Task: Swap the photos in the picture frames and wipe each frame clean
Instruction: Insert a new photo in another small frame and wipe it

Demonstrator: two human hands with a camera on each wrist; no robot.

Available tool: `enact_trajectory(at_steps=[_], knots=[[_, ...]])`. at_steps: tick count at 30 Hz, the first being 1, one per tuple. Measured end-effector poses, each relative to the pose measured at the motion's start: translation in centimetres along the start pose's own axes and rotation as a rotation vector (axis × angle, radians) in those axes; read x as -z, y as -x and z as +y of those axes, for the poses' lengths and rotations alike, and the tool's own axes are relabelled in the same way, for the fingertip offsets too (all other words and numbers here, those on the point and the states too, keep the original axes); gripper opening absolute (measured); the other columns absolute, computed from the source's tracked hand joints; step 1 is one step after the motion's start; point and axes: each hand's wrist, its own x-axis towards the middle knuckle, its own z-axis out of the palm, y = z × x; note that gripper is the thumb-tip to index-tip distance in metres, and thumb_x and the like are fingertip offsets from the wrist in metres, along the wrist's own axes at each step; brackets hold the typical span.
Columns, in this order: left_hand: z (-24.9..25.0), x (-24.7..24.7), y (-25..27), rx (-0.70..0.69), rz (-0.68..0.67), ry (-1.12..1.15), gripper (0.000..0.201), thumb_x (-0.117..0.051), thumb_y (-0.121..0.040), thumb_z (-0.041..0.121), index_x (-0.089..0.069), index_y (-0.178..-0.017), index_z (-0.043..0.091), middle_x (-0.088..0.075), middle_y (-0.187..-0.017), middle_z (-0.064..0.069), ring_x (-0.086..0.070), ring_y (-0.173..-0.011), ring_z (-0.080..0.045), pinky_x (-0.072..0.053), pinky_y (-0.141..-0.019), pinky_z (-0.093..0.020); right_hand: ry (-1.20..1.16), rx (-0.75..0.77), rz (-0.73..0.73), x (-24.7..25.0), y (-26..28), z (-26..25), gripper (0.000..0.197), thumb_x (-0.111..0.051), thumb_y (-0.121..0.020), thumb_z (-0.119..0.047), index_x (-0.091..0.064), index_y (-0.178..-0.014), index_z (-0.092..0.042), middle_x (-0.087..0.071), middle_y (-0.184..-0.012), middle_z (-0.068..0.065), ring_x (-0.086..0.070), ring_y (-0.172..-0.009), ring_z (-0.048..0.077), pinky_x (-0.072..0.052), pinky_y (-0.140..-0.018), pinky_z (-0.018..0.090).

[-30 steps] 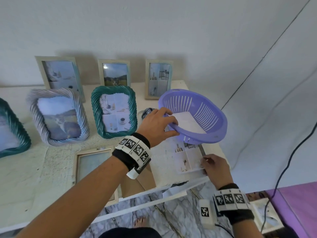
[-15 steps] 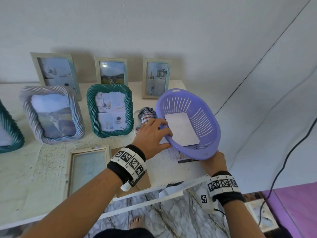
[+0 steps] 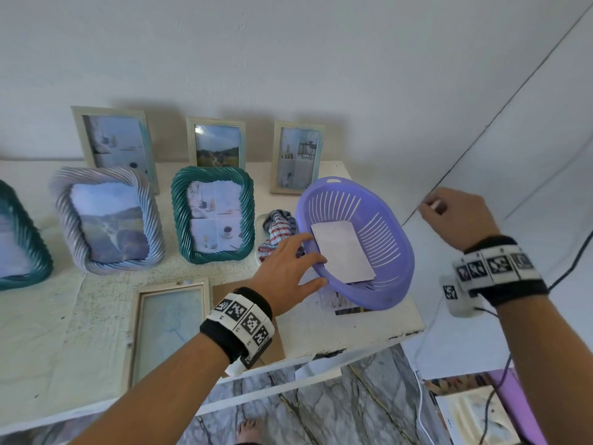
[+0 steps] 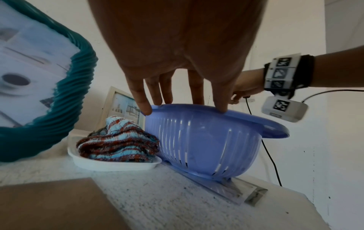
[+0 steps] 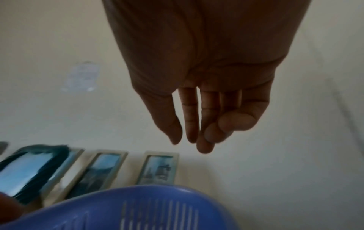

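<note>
A purple slotted basket [image 3: 369, 252] [image 4: 197, 140] stands at the table's right end with a white sheet [image 3: 343, 252] lying in it. It sits on a photo and clear pane [image 3: 346, 305] [image 4: 236, 191] that stick out from under it. My left hand [image 3: 288, 268] [image 4: 185, 107] rests straight fingers on the basket's near-left rim. My right hand [image 3: 449, 216] [image 5: 199, 140] hangs in the air right of the basket, thumb against the fingers, holding nothing I can see. An empty wooden frame [image 3: 167, 326] lies flat by my left forearm, beside a brown backing board [image 3: 221, 293] [image 4: 49, 202].
A striped cloth [image 3: 277, 232] [image 4: 118, 144] lies in a white tray left of the basket. A teal frame [image 3: 213, 216], a grey twisted frame [image 3: 106, 220] and three wooden frames stand behind. The table's right edge [image 3: 414, 326] is close under the basket. A black cable [image 3: 571, 268] hangs right.
The basket came down onto the photo and pane. My right hand left the photo and rose to the right of the basket. My left hand's grip on the rim loosened to straight fingers.
</note>
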Motion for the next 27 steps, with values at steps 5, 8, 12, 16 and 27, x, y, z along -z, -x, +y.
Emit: enact_trajectory(at_steps=[5,8,12,16,27], knots=[[0.1,-0.2,0.2,0.045,-0.003,0.022,0.036,-0.058,-0.092,0.045,-0.060,-0.124,0.027,-0.034,-0.149,-0.007,-0.040,-0.132,-0.027,-0.047,-0.097,-0.043,0.239,0.259,-0.413,-3.8,-4.8,-7.1,0.029,-0.068,-0.085,-0.035,-0.060,-0.109,-0.020,-0.062,-0.099,0.003,-0.056,-0.089,0.022,-0.041,-0.075,0.028],[0.1,-0.2,0.2,0.041,0.002,0.007,0.036,-0.058,-0.092,0.045,-0.060,-0.123,0.026,-0.035,-0.148,-0.008,-0.041,-0.131,-0.028,-0.048,-0.096,-0.045,0.450,0.305,-0.585,-8.0,-6.2,-10.2,0.050,-0.073,-0.081,-0.039,-0.054,-0.124,-0.019,-0.060,-0.117,0.004,-0.057,-0.105,0.024,-0.043,-0.078,0.030],[0.2,-0.3,0.1,0.039,0.007,-0.007,0.035,-0.058,-0.092,0.044,-0.061,-0.121,0.025,-0.037,-0.147,-0.009,-0.041,-0.131,-0.030,-0.047,-0.097,-0.047,0.608,0.375,-0.563,-13.1,-6.8,-10.8,0.064,-0.083,-0.063,-0.041,-0.055,-0.117,-0.022,-0.067,-0.109,0.004,-0.064,-0.093,0.028,-0.055,-0.077,0.039],[0.0,-0.3,0.1,0.043,0.006,-0.006,0.034,-0.059,-0.092,0.044,-0.061,-0.121,0.026,-0.037,-0.147,-0.008,-0.041,-0.130,-0.030,-0.048,-0.096,-0.048,0.707,0.413,-0.582,-14.6,-6.8,-10.6,0.068,-0.084,-0.064,-0.041,-0.053,-0.121,-0.020,-0.065,-0.106,0.006,-0.064,-0.091,0.029,-0.056,-0.076,0.041],[0.4,0.0,0.1,0.055,-0.012,0.000,0.033,-0.057,-0.093,0.045,-0.059,-0.120,0.026,-0.034,-0.148,-0.006,-0.044,-0.127,-0.029,-0.048,-0.095,-0.046,0.599,0.305,-0.614,-15.1,-7.7,-9.7,0.083,-0.083,-0.066,-0.044,-0.043,-0.134,-0.019,-0.051,-0.129,0.014,-0.055,-0.113,0.038,-0.049,-0.092,0.048]])
